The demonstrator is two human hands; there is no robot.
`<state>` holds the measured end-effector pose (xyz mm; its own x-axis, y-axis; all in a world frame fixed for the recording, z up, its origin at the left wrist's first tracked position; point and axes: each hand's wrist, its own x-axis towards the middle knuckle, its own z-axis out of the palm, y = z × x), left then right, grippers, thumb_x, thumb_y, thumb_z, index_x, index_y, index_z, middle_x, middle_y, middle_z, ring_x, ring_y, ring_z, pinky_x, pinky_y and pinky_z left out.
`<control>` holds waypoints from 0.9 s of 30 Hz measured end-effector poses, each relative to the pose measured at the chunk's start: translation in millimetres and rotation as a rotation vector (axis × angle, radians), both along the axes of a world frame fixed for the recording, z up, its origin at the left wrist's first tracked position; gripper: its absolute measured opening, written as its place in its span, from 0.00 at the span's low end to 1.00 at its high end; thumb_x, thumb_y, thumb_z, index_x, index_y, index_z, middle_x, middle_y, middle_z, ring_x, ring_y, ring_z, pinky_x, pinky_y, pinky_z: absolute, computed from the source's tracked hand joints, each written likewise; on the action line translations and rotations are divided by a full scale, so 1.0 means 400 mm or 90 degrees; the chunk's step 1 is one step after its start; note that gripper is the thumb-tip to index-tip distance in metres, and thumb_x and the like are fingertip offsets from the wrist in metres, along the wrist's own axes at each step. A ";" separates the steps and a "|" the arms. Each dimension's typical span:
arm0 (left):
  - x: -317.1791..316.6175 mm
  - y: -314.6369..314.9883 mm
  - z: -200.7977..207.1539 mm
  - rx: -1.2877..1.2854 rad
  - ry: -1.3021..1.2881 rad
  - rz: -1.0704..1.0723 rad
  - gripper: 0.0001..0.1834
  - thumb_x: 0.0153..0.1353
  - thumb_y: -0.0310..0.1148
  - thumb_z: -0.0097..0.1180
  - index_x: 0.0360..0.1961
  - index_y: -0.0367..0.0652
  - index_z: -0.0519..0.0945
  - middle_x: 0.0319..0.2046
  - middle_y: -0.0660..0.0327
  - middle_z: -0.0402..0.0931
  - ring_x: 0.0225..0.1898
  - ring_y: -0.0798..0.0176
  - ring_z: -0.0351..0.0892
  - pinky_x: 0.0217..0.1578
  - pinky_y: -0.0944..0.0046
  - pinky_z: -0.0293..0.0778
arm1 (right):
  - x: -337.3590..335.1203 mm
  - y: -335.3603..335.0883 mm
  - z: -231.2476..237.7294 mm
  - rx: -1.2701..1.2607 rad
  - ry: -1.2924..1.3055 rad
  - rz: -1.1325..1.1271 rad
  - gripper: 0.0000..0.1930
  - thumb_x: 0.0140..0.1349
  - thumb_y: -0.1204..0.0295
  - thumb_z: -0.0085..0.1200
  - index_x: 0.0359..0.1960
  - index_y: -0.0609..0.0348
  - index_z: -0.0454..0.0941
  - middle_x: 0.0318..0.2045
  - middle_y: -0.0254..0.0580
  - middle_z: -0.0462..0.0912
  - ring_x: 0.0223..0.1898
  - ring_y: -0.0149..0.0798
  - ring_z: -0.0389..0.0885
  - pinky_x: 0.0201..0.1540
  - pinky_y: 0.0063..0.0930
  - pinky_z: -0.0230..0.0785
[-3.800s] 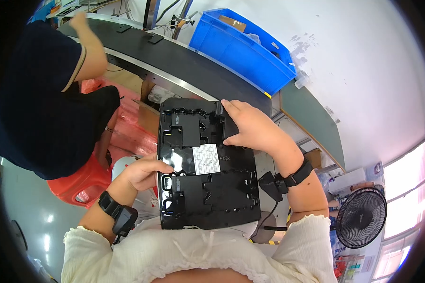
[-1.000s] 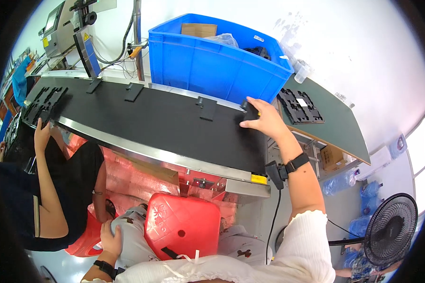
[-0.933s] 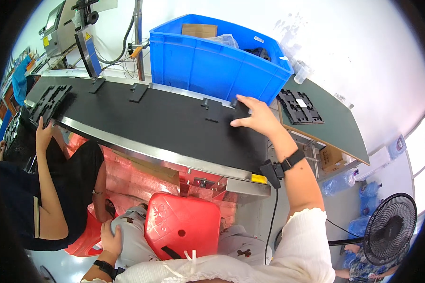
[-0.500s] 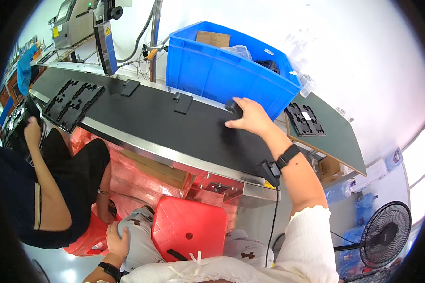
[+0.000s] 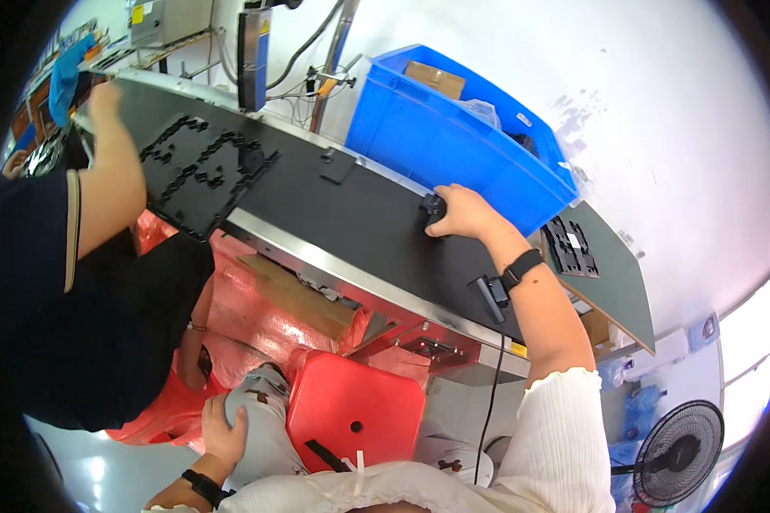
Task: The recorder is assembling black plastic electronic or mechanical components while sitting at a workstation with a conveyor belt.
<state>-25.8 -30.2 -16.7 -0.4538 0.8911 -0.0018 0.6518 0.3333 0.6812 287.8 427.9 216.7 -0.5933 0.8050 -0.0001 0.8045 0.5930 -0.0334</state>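
Observation:
Over the black conveyor belt (image 5: pixel 376 214), my right hand (image 5: pixel 460 212) has its thumb and fingers closed around a small black part (image 5: pixel 434 205), just in front of the blue bin. The fingers partly cover this part, so its full shape is hidden. My left hand (image 5: pixel 224 430) lies on my left thigh, fingers stretched and holding nothing. Further left on the belt is a thin black plate with a small raised piece (image 5: pixel 338 166). Beyond it lies a large black tray-like panel (image 5: pixel 204 173) with jagged raised strips, overhanging the belt's near edge.
The large blue bin (image 5: pixel 453 120), holding cardboard and clear plastic, stands at the belt's far side. A co-worker's arm (image 5: pixel 115 171) reaches over the belt at left. A green table (image 5: pixel 616 269) with another black panel, a red stool (image 5: pixel 355 410) and a black fan (image 5: pixel 678 453) stand nearby.
My view has shifted left. The black plate and large panel have moved rightward along the belt. My right hand now grips a black part; the co-worker's arm has lifted over the belt.

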 end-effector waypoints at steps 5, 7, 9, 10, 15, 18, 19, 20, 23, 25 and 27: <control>-0.007 -0.008 -0.007 0.012 -0.012 0.014 0.24 0.59 0.38 0.57 0.52 0.33 0.73 0.48 0.43 0.72 0.52 0.39 0.71 0.55 0.48 0.67 | 0.043 -0.012 0.021 -0.089 -0.056 -0.060 0.35 0.37 0.54 0.67 0.47 0.67 0.79 0.45 0.62 0.80 0.48 0.56 0.79 0.52 0.42 0.73; -0.009 -0.010 -0.010 0.016 -0.013 0.012 0.24 0.59 0.38 0.57 0.52 0.33 0.73 0.48 0.43 0.72 0.52 0.39 0.71 0.55 0.48 0.67 | 0.044 -0.023 0.030 -0.014 -0.081 -0.089 0.35 0.38 0.54 0.67 0.47 0.67 0.79 0.45 0.63 0.80 0.48 0.56 0.79 0.52 0.42 0.72; -0.012 -0.012 -0.014 0.016 -0.022 0.008 0.24 0.59 0.38 0.57 0.52 0.33 0.73 0.48 0.43 0.72 0.51 0.39 0.71 0.55 0.48 0.67 | 0.024 -0.027 0.035 0.051 0.033 -0.036 0.36 0.39 0.53 0.68 0.48 0.68 0.78 0.45 0.63 0.80 0.48 0.56 0.79 0.53 0.42 0.72; -0.013 -0.013 -0.015 0.013 -0.025 0.007 0.24 0.60 0.38 0.57 0.52 0.33 0.73 0.48 0.43 0.72 0.51 0.39 0.71 0.55 0.48 0.67 | 0.004 -0.025 0.035 0.073 0.060 -0.034 0.37 0.39 0.53 0.68 0.48 0.68 0.77 0.45 0.63 0.80 0.48 0.56 0.79 0.53 0.42 0.72; -0.018 -0.011 -0.017 0.003 -0.021 -0.012 0.24 0.61 0.38 0.56 0.52 0.32 0.72 0.47 0.41 0.72 0.51 0.38 0.71 0.55 0.47 0.67 | -0.135 0.022 0.008 0.043 0.093 0.039 0.45 0.39 0.51 0.70 0.56 0.72 0.72 0.50 0.65 0.79 0.53 0.58 0.77 0.57 0.41 0.70; -0.021 -0.008 -0.017 -0.007 -0.025 -0.011 0.24 0.62 0.39 0.56 0.52 0.31 0.72 0.48 0.41 0.72 0.52 0.38 0.70 0.55 0.47 0.66 | -0.165 0.048 -0.004 -0.045 0.021 0.018 0.42 0.38 0.48 0.71 0.50 0.71 0.77 0.46 0.63 0.81 0.49 0.58 0.80 0.53 0.41 0.72; -0.021 -0.009 -0.019 0.015 -0.005 -0.012 0.24 0.62 0.39 0.56 0.53 0.31 0.72 0.48 0.41 0.72 0.52 0.37 0.70 0.55 0.46 0.66 | -0.164 0.049 -0.006 -0.091 -0.006 0.004 0.41 0.38 0.48 0.71 0.49 0.70 0.77 0.46 0.63 0.81 0.49 0.57 0.80 0.53 0.41 0.72; -0.023 -0.011 -0.020 0.003 -0.004 -0.017 0.24 0.62 0.39 0.56 0.53 0.31 0.72 0.48 0.40 0.72 0.52 0.37 0.70 0.55 0.46 0.66 | -0.154 0.048 -0.003 -0.139 -0.052 -0.021 0.40 0.38 0.48 0.71 0.47 0.70 0.78 0.45 0.62 0.81 0.48 0.57 0.80 0.52 0.41 0.72; -0.030 -0.018 -0.030 0.004 0.016 -0.033 0.26 0.62 0.40 0.56 0.54 0.31 0.72 0.49 0.40 0.72 0.52 0.36 0.70 0.56 0.46 0.66 | -0.107 0.017 -0.003 -0.123 -0.040 -0.024 0.38 0.37 0.50 0.71 0.45 0.69 0.79 0.44 0.61 0.81 0.48 0.55 0.80 0.52 0.41 0.73; -0.037 -0.009 -0.036 -0.072 0.043 -0.048 0.26 0.62 0.41 0.56 0.54 0.31 0.72 0.49 0.39 0.71 0.52 0.36 0.70 0.56 0.46 0.66 | -0.059 -0.015 -0.011 -0.023 0.001 -0.026 0.38 0.38 0.50 0.70 0.46 0.71 0.78 0.44 0.61 0.79 0.48 0.56 0.79 0.53 0.41 0.72; -0.041 0.027 -0.035 -0.095 0.075 -0.099 0.26 0.63 0.42 0.55 0.54 0.30 0.71 0.50 0.39 0.72 0.54 0.37 0.70 0.56 0.46 0.66 | 0.003 -0.048 -0.026 0.044 0.036 -0.018 0.40 0.40 0.49 0.69 0.48 0.73 0.76 0.43 0.61 0.79 0.48 0.58 0.78 0.53 0.43 0.71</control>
